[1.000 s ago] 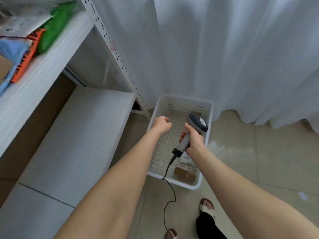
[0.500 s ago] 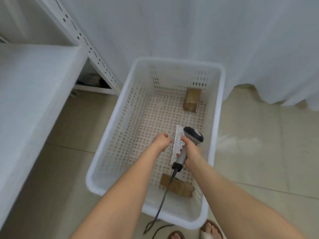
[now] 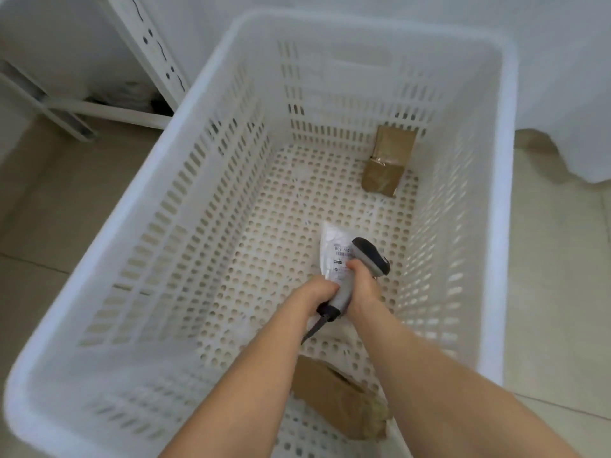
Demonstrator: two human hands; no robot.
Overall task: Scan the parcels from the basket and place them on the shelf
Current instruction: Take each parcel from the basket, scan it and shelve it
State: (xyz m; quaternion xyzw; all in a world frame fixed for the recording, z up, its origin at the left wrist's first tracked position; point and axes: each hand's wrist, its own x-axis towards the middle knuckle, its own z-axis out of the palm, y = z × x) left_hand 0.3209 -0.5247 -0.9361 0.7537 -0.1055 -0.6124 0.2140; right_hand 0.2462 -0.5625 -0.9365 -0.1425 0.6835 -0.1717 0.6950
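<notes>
Basket (image 3: 507,200) of white perforated plastic is pictured from above on a pale tiled floor (image 3: 62,206), filling most of the view. White curtain (image 3: 562,74) is seen hanging behind it and reaching the floor at the right. The slotted metal upright of a shelf frame (image 3: 147,41) is seen beyond the basket's far-left corner, with a crossbar running low along the floor.

Two bare forearms are extended from the bottom edge down into the basket. Three parcels are shown on its floor, well apart from one another. The near brown parcel (image 3: 334,401) lies close to the front wall and is partly covered by the forearms. The far brown parcel (image 3: 388,160) is leaned against the back wall near the right corner. The white parcel (image 3: 334,256), with its printed label turned up, lies right of centre, under both hands.

A grey scanner (image 3: 368,259) with a dark head is gripped by its handle in the right hand (image 3: 362,287), and its head is held just over the label. The left hand (image 3: 317,292) is seen with fingers curled at the white parcel's near end, beside the scanner handle; whether the parcel is actually pinched cannot be told. A dark cable (image 3: 312,330) is seen leaving the base of the handle between the wrists.
</notes>
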